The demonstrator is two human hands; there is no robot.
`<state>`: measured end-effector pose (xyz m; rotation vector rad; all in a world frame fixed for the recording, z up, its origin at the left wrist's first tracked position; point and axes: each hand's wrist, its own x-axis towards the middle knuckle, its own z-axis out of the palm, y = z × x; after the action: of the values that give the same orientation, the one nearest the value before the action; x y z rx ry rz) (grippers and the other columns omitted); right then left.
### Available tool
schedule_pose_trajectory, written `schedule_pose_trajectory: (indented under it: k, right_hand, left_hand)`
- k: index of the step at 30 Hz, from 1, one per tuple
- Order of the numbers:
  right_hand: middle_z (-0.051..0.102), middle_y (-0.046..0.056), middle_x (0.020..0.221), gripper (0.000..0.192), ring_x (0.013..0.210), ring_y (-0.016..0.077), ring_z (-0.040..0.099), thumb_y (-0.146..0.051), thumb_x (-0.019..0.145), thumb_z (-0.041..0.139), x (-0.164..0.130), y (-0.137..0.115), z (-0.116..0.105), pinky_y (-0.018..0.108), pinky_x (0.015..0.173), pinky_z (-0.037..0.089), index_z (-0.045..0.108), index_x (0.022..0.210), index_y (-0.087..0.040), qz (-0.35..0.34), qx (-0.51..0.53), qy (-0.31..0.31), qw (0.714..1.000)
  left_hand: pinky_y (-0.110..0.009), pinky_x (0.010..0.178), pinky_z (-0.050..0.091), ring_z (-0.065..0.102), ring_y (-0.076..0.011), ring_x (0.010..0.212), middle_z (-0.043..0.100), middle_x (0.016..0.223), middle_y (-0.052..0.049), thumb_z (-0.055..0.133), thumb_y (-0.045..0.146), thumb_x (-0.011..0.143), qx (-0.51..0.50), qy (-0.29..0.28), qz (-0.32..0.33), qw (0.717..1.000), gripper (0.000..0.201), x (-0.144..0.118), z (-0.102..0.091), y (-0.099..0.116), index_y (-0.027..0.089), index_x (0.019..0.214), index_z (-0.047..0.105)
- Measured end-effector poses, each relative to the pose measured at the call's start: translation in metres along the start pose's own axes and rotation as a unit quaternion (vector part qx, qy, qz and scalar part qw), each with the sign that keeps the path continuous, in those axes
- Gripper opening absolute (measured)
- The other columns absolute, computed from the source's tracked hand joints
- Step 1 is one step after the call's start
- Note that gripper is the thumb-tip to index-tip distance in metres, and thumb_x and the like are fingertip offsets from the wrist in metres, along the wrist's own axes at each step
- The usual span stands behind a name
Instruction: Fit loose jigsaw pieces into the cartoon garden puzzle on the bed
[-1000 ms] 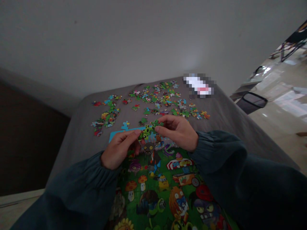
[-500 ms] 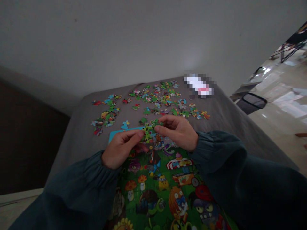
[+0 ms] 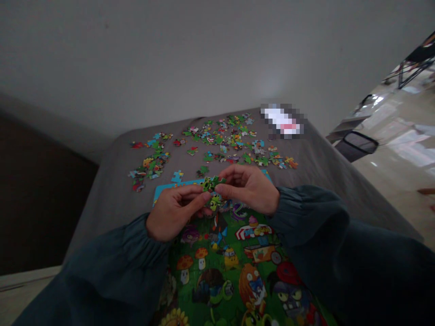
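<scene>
Both hands pinch one small green cardboard jigsaw piece: left hand w/ thumb + fingers pressed on its near-left side, right hand likewise on its right. Directly under the grip: colourful assembled cartoon puzzle. Beyond it, loose scattered pieces on grey cloth-covered table.

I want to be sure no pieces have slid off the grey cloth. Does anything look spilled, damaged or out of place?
Nothing stands out. The loose pieces lie scattered on the grey cloth, none visibly over its edge, and both hands pinch a green piece above the assembled puzzle.
</scene>
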<state>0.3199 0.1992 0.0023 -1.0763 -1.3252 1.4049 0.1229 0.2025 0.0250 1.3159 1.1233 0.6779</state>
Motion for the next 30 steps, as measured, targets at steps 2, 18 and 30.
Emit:
schedule_pose_trajectory:
  k: [2,18,30]
  right_hand:
    - [0.064,-0.004,0.066,0.034,0.057,0.0086,0.06,-0.035,0.067,0.085,0.0,-0.001,0.0,0.024,0.056,0.049,0.063,0.086,-0.018,0.007,0.006,-0.008,1.0]
    - [0.074,-0.001,0.074,0.017,0.073,0.0139,0.076,-0.014,0.084,0.07,-0.003,-0.005,0.003,0.027,0.075,0.062,0.059,0.097,-0.019,0.118,0.216,-0.056,0.968]
    - [0.069,-0.002,0.072,0.023,0.073,0.0159,0.075,-0.017,0.079,0.075,-0.004,-0.004,0.003,0.03,0.075,0.062,0.057,0.093,-0.018,0.112,0.189,-0.063,0.974]
  left_hand:
    - [-0.016,0.046,0.052,0.069,-0.014,0.051,0.071,0.057,0.0,0.083,0.039,0.062,0.002,0.017,-0.002,1.0,0.026,0.0,0.0,0.0,0.017,0.07,0.071]
    - [-0.018,0.033,0.041,0.052,-0.0085,0.036,0.069,0.061,0.0,0.078,0.048,0.072,0.001,0.177,0.056,0.983,0.031,0.017,-0.018,-0.03,0.018,0.08,0.075]
    - [-0.018,0.035,0.041,0.052,-0.0078,0.038,0.072,0.065,-0.001,0.079,0.055,0.07,0.017,0.181,0.055,0.982,0.039,0.016,-0.019,-0.029,0.018,0.083,0.076]
